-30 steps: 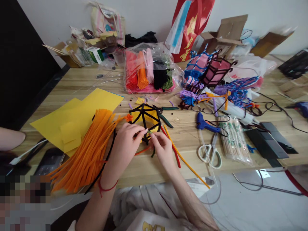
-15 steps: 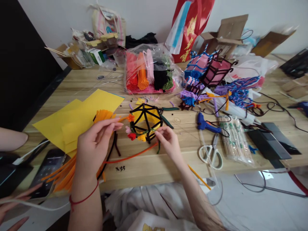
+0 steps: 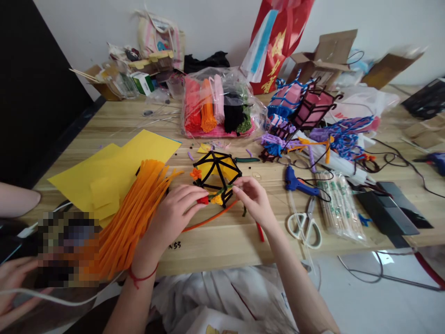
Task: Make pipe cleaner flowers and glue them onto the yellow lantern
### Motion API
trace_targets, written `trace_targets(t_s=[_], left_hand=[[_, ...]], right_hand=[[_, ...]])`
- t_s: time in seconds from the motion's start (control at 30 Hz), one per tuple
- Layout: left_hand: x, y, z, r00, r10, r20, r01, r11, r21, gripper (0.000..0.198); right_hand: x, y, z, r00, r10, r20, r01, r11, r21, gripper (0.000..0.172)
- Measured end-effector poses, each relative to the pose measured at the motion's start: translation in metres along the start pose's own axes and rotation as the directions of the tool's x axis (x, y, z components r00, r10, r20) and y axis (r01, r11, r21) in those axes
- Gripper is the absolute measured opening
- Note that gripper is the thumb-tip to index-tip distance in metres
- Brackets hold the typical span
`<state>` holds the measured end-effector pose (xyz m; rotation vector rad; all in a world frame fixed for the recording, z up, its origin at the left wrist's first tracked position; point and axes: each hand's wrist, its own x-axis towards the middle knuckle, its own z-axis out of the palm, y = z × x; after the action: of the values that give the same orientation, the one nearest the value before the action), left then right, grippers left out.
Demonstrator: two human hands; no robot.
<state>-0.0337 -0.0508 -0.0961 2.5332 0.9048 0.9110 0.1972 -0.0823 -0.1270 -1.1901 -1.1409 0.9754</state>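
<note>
A person sits at a wooden table (image 3: pixel 215 241) and works on a small lantern (image 3: pixel 217 174) made of black fuzzy sticks with yellow paper inside. The lantern stands on the table, right in front of the person, between the two hands. The left hand (image 3: pixel 174 218) is curled, and its fingertips pinch a little red flower (image 3: pixel 204 200) on the lantern's bottom edge. A little yellow flower (image 3: pixel 218 200) sits just beside the red one, and a little orange flower (image 3: pixel 195 174) sticks out on the lantern's left side. The right hand (image 3: pixel 255 202) is curled too, and its fingers pinch the bottom edge of the lantern on the right side. A long orange fuzzy stick (image 3: pixel 212 218) lies on the table under the hands. A big pile of orange fuzzy sticks (image 3: pixel 135 215) lies to the left, partly on top of yellow paper sheets (image 3: pixel 114 167). To the right lie a blue glue gun (image 3: pixel 299 182), white scissors (image 3: pixel 306 225) and a pack of wooden sticks (image 3: pixel 335 202). Farther back sits a clear bag of fuzzy sticks in many colors (image 3: pixel 220 106), near pink lanterns (image 3: pixel 302 104). Another person's hand (image 3: pixel 14 287) shows at the bottom left corner.
</note>
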Motion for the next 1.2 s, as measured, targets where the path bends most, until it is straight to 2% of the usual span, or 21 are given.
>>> trace_targets(t_s=[0.27,0.4,0.5,0.6,0.67,0.73,0.83,0.9,0.97,1.03,1.07,1.13,1.2], left_hand=[[0.0,0.002,0.018,0.999,0.035,0.0,-0.035,0.995,0.095,0.016],[0.0,0.006,0.019,0.999,0.01,-0.031,-0.008,0.999,0.048,0.015],[-0.001,0.006,0.012,0.979,-0.099,-0.179,0.082,0.991,-0.102,0.015],[-0.001,0.002,-0.001,0.904,-0.234,-0.359,0.174,0.966,-0.192,0.014],[0.001,-0.002,-0.01,0.881,-0.259,-0.397,0.199,0.962,-0.187,0.014],[0.005,-0.004,-0.016,0.887,-0.241,-0.395,0.198,0.969,-0.148,0.013],[0.013,-0.004,-0.02,0.918,-0.146,-0.369,0.136,0.989,-0.052,0.011],[0.02,-0.002,-0.019,0.96,-0.047,-0.277,0.048,0.999,-0.006,0.01],[0.025,0.001,-0.016,0.99,0.04,-0.136,-0.038,0.999,0.019,0.011],[0.029,0.004,-0.01,0.997,0.076,-0.027,-0.075,0.996,0.052,0.022],[0.031,0.005,-0.006,0.997,0.074,-0.009,-0.073,0.995,0.075,0.03],[0.033,0.006,0.002,0.998,0.045,-0.043,-0.04,0.993,0.108,0.041],[0.035,0.006,0.009,0.991,0.013,-0.131,0.001,0.995,0.102,0.04]], right_hand=[[0.008,-0.01,-0.009,0.995,-0.09,0.044,0.096,0.984,-0.149,0.009],[0.01,-0.011,-0.012,0.991,-0.117,0.059,0.126,0.975,-0.183,0.008],[0.01,-0.01,-0.012,0.99,-0.129,0.056,0.137,0.976,-0.169,0.008],[0.014,-0.008,-0.011,0.991,-0.124,0.048,0.129,0.984,-0.121,0.012],[0.019,-0.006,-0.011,0.993,-0.112,0.039,0.114,0.991,-0.07,0.015],[0.024,-0.003,-0.012,0.996,-0.089,0.028,0.089,0.996,-0.009,0.018],[0.034,0.003,-0.016,0.999,-0.034,0.003,0.034,0.995,0.089,0.021],[0.039,0.008,-0.019,1.0,0.015,-0.016,-0.012,0.987,0.157,0.025],[0.042,0.012,-0.021,0.997,0.065,-0.036,-0.055,0.973,0.226,0.029],[0.043,0.015,-0.021,0.992,0.11,-0.06,-0.088,0.953,0.289,0.032],[0.043,0.015,-0.021,0.989,0.13,-0.071,-0.102,0.943,0.317,0.033],[0.042,0.015,-0.02,0.982,0.17,-0.086,-0.127,0.922,0.367,0.034],[0.04,0.014,-0.018,0.975,0.205,-0.089,-0.153,0.9,0.408,0.033]])
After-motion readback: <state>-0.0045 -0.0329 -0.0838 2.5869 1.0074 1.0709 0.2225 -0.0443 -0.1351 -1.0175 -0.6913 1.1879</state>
